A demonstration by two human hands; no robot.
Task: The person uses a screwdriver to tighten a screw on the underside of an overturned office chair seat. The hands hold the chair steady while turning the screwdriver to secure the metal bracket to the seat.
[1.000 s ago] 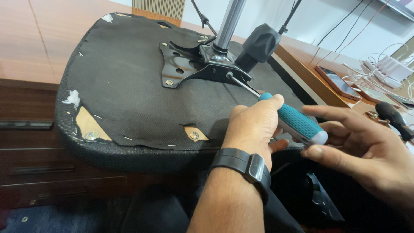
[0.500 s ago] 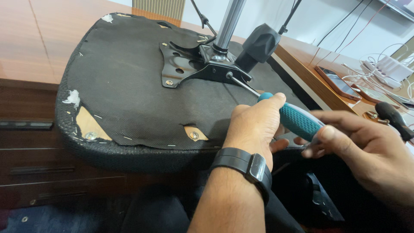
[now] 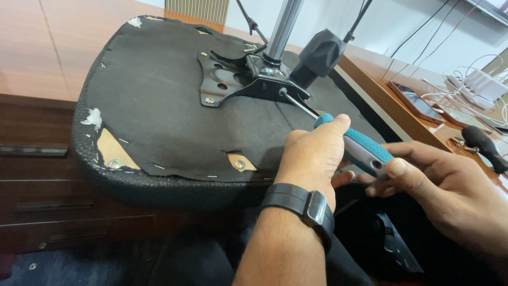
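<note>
An upturned black chair seat (image 3: 159, 106) lies across a reddish wooden desk (image 3: 63, 47), its metal mounting plate (image 3: 238, 79) and chrome column (image 3: 283, 26) pointing up; cables and a phone (image 3: 418, 103) sit on a side table by a white wall. The left hand (image 3: 315, 156), wearing a black watch (image 3: 301, 204), is wrapped around a teal-handled screwdriver (image 3: 354, 145), whose tip meets a screw on the plate. The right hand's (image 3: 439, 185) thumb and fingers pinch the handle's end.
</note>
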